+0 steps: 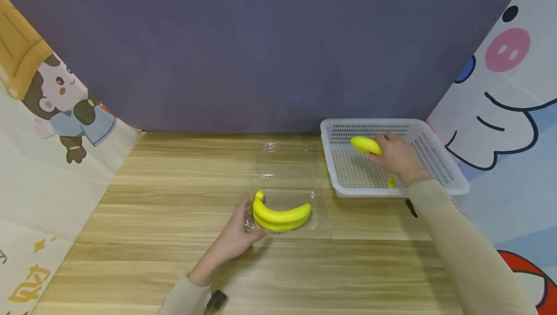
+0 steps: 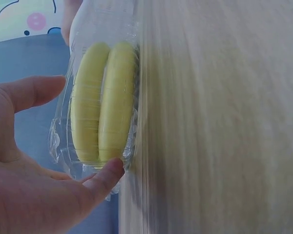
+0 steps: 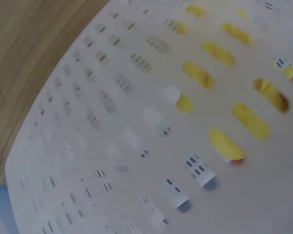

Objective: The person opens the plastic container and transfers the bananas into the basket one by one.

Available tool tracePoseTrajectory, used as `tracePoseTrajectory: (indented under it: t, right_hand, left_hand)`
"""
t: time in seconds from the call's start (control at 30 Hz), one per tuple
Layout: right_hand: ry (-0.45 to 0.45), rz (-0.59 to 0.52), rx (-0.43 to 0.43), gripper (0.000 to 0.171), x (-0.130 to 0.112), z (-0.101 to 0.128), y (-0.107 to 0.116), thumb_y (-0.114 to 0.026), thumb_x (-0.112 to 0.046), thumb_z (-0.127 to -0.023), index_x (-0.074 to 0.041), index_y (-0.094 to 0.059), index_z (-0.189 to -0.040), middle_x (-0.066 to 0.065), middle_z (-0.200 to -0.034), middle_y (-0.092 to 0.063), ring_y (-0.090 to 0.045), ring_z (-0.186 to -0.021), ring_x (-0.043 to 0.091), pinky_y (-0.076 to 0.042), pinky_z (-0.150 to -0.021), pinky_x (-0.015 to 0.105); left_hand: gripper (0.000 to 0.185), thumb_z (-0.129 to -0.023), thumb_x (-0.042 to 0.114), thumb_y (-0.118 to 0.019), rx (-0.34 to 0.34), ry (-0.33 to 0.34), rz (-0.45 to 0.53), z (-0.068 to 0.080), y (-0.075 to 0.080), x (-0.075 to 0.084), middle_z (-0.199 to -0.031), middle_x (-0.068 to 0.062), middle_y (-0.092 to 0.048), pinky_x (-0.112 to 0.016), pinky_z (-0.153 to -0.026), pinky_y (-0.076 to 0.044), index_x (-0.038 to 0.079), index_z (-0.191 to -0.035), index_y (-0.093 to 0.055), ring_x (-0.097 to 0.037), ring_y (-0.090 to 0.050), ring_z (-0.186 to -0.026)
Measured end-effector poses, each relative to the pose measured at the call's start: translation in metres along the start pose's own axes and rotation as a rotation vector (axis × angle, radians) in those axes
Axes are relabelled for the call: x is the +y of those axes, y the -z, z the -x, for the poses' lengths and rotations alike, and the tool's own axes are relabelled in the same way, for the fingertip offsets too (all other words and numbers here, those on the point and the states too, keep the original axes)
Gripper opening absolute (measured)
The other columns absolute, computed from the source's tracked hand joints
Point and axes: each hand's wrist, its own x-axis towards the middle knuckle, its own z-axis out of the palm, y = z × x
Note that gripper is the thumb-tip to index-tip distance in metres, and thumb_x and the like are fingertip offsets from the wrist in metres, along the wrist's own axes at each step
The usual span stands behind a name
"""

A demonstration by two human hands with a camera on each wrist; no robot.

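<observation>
Bright yellow bananas lie side by side in the lower half of a clear plastic clamshell box, its lid folded back flat behind. At the box's left end is my left hand, thumb at the near corner and fingers along the left side. The left wrist view shows the thumb touching the box and a straight finger by its rim. Over the white basket, my right hand grips a banana, whose other end the hand covers.
Inside the basket a yellow tip shows below the right wrist. More yellow appears through the slotted basket wall in the right wrist view. A dark grey panel stands along the back of the wooden table, with cartoon-printed sheets on both sides.
</observation>
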Motion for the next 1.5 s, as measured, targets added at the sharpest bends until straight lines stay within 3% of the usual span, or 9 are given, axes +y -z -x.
tracePoseTrajectory:
  t: [0.23,0.43,0.83,1.03,1.3,1.5]
  right_hand:
    - [-0.035,0.014,-0.053,0.049,0.006,0.001,-0.002,-0.076,-0.029,-0.09,0.001,-0.058,-0.124,0.019,-0.1,-0.059,-0.059,-0.083,0.032,-0.055,-0.068,0.052]
    - [-0.059,0.015,-0.089,0.05,0.013,0.002,-0.005,-0.073,-0.028,-0.09,0.004,-0.056,-0.126,0.024,-0.105,-0.06,-0.061,-0.088,0.037,-0.055,-0.071,0.058]
    - [-0.113,-0.01,-0.194,0.054,0.016,0.002,-0.014,-0.071,-0.02,-0.094,0.007,-0.051,-0.135,0.031,-0.12,-0.056,-0.057,-0.104,0.042,-0.05,-0.088,0.064]
    - [-0.112,0.026,-0.198,0.056,0.02,0.004,-0.015,-0.07,-0.025,-0.094,0.006,-0.05,-0.135,0.03,-0.118,-0.057,-0.057,-0.104,0.044,-0.051,-0.084,0.065]
    - [-0.138,0.008,-0.228,0.066,0.023,0.009,-0.01,-0.069,-0.032,-0.093,0.008,-0.046,-0.139,0.035,-0.127,-0.051,-0.05,-0.115,0.051,-0.044,-0.094,0.07]
    - [-0.128,-0.003,-0.218,0.064,0.021,0.013,-0.003,-0.067,-0.034,-0.093,0.008,-0.048,-0.136,0.035,-0.128,-0.05,-0.049,-0.115,0.053,-0.044,-0.093,0.072]
  left_hand:
    - [0.111,-0.084,0.027,-0.082,0.003,-0.004,0.004,0.001,-0.001,0.001,-0.161,-0.027,-0.026,-0.065,-0.115,-0.028,0.001,-0.162,-0.008,-0.047,-0.035,-0.143]
    - [0.11,-0.084,0.024,-0.082,0.004,-0.009,0.007,0.001,-0.002,0.001,-0.161,-0.026,-0.027,-0.064,-0.115,-0.029,0.002,-0.162,-0.008,-0.047,-0.036,-0.142]
    - [0.108,-0.085,0.027,-0.081,0.001,0.0,-0.005,0.002,-0.002,0.0,-0.162,-0.026,-0.026,-0.068,-0.115,-0.025,0.003,-0.163,-0.01,-0.048,-0.03,-0.145]
    - [0.107,-0.085,0.027,-0.081,0.007,0.012,-0.001,0.003,-0.001,0.001,-0.161,-0.026,-0.027,-0.067,-0.116,-0.025,0.003,-0.162,-0.011,-0.048,-0.031,-0.145]
    - [0.106,-0.085,0.028,-0.081,0.015,0.015,-0.004,0.002,-0.001,-0.002,-0.161,-0.025,-0.029,-0.067,-0.116,-0.024,0.002,-0.162,-0.012,-0.047,-0.03,-0.145]
    - [0.106,-0.086,0.027,-0.081,0.013,0.014,-0.007,0.003,0.0,-0.001,-0.161,-0.025,-0.029,-0.067,-0.116,-0.024,0.002,-0.162,-0.012,-0.047,-0.03,-0.145]
